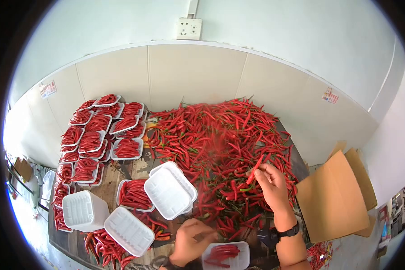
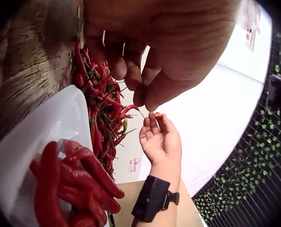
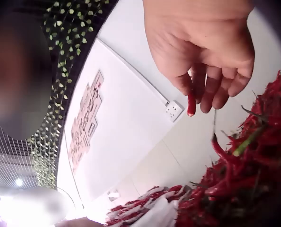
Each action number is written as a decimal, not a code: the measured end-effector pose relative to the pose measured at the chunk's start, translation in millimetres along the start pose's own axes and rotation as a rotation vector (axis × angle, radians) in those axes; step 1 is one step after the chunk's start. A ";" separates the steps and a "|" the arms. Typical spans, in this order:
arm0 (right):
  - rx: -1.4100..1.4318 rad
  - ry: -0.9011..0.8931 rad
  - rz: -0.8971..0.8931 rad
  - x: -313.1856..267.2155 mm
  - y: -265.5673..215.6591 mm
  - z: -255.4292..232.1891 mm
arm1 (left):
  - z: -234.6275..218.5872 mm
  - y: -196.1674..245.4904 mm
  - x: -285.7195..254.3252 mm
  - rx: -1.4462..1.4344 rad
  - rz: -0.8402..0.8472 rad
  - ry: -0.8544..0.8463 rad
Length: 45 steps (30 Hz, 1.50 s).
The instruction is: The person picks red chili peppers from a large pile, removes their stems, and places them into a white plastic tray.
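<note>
the right hand (image 1: pixel 271 182) pinches one long red chilli pepper (image 1: pixel 255 169) by thumb and fingers, lifted just above the big heap of loose red chillies (image 1: pixel 211 153). the left hand (image 1: pixel 191 240) rests with curled fingers beside the small white foam tray (image 1: pixel 231 263) of chillies at the near edge. a light pinch like that could let the pepper slip back into the heap. whether the left hand grips anything i cannot tell; the tray is cut off by the frame.

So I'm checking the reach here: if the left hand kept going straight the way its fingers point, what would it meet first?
Probably the heap of red chillies: the left hand rests by the small tray, fingers aimed at the heap's near edge, though depth is unclear.
</note>
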State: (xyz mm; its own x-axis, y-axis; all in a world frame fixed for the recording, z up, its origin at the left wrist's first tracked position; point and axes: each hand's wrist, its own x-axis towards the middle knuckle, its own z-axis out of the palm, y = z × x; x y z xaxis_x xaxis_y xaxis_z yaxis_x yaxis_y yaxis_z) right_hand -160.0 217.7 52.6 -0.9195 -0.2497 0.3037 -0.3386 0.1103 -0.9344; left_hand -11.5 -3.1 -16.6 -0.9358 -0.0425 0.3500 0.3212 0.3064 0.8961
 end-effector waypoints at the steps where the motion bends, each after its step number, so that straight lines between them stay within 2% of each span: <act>1: 0.000 0.009 0.007 -4.8 -7.0 -0.9 | -0.5 3.8 -0.5 -0.012 -0.045 0.008; 3: 0.146 -0.065 0.098 -13.6 -17.3 1.0 | -0.6 5.6 -0.2 -0.023 -0.092 0.007; 5: 0.192 -0.090 0.094 -21.5 -21.3 1.0 | -2.0 3.9 -1.3 0.025 -0.111 0.029; 7: 0.279 -0.120 0.215 -33.6 -24.8 -0.6 | -3.6 3.4 -0.8 0.039 -0.122 0.010; 8: 0.286 -0.115 0.238 -38.8 -26.5 -1.9 | -3.3 1.0 0.4 0.064 -0.066 0.034; 10: 0.241 -0.251 0.228 -49.3 -29.1 -3.1 | -3.6 -0.2 -0.2 0.100 -0.031 0.043; 11: 0.226 -0.271 0.262 -56.5 -29.8 -1.1 | -4.1 0.4 -0.9 0.097 -0.045 0.037; 13: 0.064 -0.353 0.217 -69.9 -35.4 5.6 | -4.8 3.5 0.3 0.106 -0.029 0.049; 14: 0.083 -0.361 0.251 -75.6 -34.6 8.0 | -4.9 3.0 0.1 0.092 -0.047 0.047; 16: -0.264 -0.544 0.002 -84.3 -31.2 10.7 | -3.6 1.4 -0.6 0.059 -0.073 0.051; 19: -0.328 -0.620 -0.161 -106.5 -22.5 20.5 | -4.0 0.1 0.2 0.068 -0.088 0.032; 21: -0.350 -0.648 -0.173 -122.4 -22.0 23.9 | -4.6 -1.3 0.3 0.069 -0.085 0.019; 24: -0.559 -0.599 -0.279 -139.2 -16.4 25.5 | -2.8 1.2 1.2 0.040 -0.096 -0.018; 31: -0.678 -0.533 -0.418 -146.2 -8.3 34.7 | -2.8 1.9 1.3 0.074 -0.107 -0.049; 33: -0.756 -0.638 -0.385 -146.6 -6.3 32.1 | -3.1 1.8 2.1 0.064 -0.111 -0.051; 35: -0.744 -0.592 -0.420 -142.1 -7.5 32.7 | -4.7 2.8 1.3 0.097 -0.119 -0.065; 39: -0.665 -0.536 -0.375 -105.8 -32.3 12.7 | -3.9 4.0 0.7 0.119 -0.144 -0.083; 41: -0.748 -0.220 -0.384 -81.4 -37.4 -4.6 | -3.9 5.3 1.0 0.132 -0.122 -0.102; 43: -0.724 0.023 -0.357 -58.1 -15.3 -18.8 | -2.2 5.5 0.8 0.135 -0.114 -0.093; 45: -0.749 0.172 -0.276 -42.1 19.4 -28.9 | -0.3 4.7 0.2 0.134 -0.117 -0.113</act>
State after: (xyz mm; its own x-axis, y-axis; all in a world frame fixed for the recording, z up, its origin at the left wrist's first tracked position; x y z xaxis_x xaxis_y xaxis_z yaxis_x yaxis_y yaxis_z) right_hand -133.6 258.1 27.1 -0.7807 -0.2171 0.5860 -0.5448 0.6959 -0.4679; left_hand -10.1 -1.9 -12.3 -0.9783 0.0192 0.2063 0.1945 0.4293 0.8820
